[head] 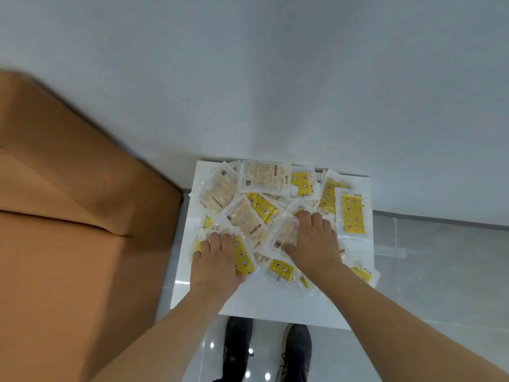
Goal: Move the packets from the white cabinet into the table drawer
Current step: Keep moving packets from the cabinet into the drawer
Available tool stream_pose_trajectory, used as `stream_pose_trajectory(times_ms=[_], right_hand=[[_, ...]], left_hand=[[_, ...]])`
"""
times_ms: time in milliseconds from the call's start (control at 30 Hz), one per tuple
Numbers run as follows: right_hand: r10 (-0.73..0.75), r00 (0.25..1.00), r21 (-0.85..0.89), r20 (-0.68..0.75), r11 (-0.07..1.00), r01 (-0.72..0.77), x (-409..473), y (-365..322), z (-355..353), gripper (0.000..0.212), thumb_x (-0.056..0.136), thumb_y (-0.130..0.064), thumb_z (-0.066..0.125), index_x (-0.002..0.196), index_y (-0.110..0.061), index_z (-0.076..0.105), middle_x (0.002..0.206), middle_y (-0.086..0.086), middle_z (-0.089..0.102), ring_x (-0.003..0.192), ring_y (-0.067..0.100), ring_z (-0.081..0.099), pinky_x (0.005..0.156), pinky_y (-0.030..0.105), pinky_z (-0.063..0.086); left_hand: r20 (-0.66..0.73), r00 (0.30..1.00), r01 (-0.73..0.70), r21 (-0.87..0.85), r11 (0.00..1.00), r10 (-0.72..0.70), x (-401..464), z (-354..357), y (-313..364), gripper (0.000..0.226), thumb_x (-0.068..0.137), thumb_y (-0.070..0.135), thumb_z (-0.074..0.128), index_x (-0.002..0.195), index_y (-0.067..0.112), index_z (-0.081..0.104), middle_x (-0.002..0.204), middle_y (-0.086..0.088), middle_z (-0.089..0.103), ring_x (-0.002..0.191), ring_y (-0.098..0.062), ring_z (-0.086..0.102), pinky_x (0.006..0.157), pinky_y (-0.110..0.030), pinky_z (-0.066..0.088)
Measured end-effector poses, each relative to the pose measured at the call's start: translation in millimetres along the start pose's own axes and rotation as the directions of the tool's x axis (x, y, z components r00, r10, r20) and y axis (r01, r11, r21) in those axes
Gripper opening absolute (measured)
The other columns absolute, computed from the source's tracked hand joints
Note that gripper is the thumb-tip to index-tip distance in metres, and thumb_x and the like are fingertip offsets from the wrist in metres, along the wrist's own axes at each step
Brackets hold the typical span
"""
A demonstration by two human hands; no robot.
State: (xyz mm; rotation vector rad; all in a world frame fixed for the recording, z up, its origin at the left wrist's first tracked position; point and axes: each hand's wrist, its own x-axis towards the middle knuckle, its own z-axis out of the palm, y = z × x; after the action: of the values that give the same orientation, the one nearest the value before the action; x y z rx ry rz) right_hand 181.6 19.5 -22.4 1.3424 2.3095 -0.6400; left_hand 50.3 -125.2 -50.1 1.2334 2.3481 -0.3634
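Both hands lie on the loose yellow-and-clear plastic packets (354, 213) atop the white cabinet (264, 301); left hand (217, 260) curls, gathering some; right hand (312, 238) grips one; best rake them together before lifting.

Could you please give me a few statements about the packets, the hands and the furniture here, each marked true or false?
1. Both hands, the left hand and the right hand, are down on the pile of packets. True.
2. The packets lie on the brown table. False: they lie on the white cabinet top.
3. The brown table stands to the left of the white cabinet. True.
4. All packets show their yellow printed side. False: several show a pale label side with a barcode.
5. An open drawer is in view. False: none shows.
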Motion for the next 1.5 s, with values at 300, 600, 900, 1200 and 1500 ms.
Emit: stream_pose_trajectory(times_ms=[300, 600, 900, 1200, 1500], right_hand=[[0.012, 1.000, 0.069, 0.000, 0.998, -0.012, -1.0, -0.4, 1.1, 0.046, 0.086, -0.040, 0.065, 0.117, -0.015, 0.041, 0.116, 0.004, 0.050, 0.110, 0.025, 0.049, 0.094, 0.036, 0.041], [-0.073, 0.989, 0.271, 0.127, 0.962, 0.036, -17.1, 13.9, -1.1, 0.041, 0.098, -0.025, 0.051, 0.136, -0.012, 0.047, 0.128, 0.005, 0.050, 0.119, 0.024, 0.051, 0.097, 0.035, 0.042], [0.005, 0.996, 0.417, 0.087, 0.908, -0.041, -30.1, 26.7, -11.2, 0.011, 0.099, -0.022, 0.051, 0.109, -0.018, 0.052, 0.104, 0.000, 0.063, 0.094, 0.019, 0.059, 0.083, 0.037, 0.050], [0.053, 0.996, 0.381, 0.073, 0.921, -0.077, -12.7, 37.8, -21.2, 0.013, 0.098, -0.020, 0.050, 0.108, -0.012, 0.053, 0.105, 0.005, 0.060, 0.092, 0.021, 0.056, 0.080, 0.036, 0.047], [0.015, 0.995, 0.087, 0.094, 0.996, -0.023, 23.2, 17.9, -9.6, 0.054, 0.098, -0.028, 0.049, 0.145, -0.006, 0.035, 0.155, 0.009, 0.027, 0.141, 0.029, 0.028, 0.113, 0.040, 0.026]], left_hand=[[-0.078, 0.997, -0.020, -0.086, 0.996, 0.013, 6.7, 11.1, -7.1, 0.091, 0.064, 0.062, 0.074, 0.133, 0.019, 0.032, 0.130, -0.004, 0.037, 0.120, -0.023, 0.043, 0.101, -0.034, 0.038], [0.191, 0.975, -0.012, -0.475, 0.880, 0.117, -8.3, 3.0, -40.0, 0.038, 0.085, 0.041, 0.062, 0.121, 0.031, 0.054, 0.111, 0.008, 0.063, 0.106, -0.019, 0.057, 0.091, -0.030, 0.043], [0.214, 0.972, 0.212, -0.608, 0.765, -0.099, 28.2, -12.0, -43.3, 0.048, 0.076, 0.033, 0.073, 0.120, 0.019, 0.062, 0.124, -0.002, 0.047, 0.116, -0.023, 0.050, 0.094, -0.038, 0.049], [0.001, 0.996, 0.093, -0.163, 0.982, -0.094, 26.5, -1.3, -11.8, 0.064, 0.077, 0.049, 0.071, 0.121, 0.016, 0.039, 0.118, -0.002, 0.054, 0.110, -0.022, 0.051, 0.093, -0.035, 0.040], [0.078, 0.992, 0.119, -0.432, 0.894, -0.094, 26.5, 8.5, -17.2, 0.070, 0.077, 0.035, 0.076, 0.129, 0.020, 0.032, 0.118, 0.004, 0.056, 0.095, -0.018, 0.062, 0.073, -0.030, 0.049]])
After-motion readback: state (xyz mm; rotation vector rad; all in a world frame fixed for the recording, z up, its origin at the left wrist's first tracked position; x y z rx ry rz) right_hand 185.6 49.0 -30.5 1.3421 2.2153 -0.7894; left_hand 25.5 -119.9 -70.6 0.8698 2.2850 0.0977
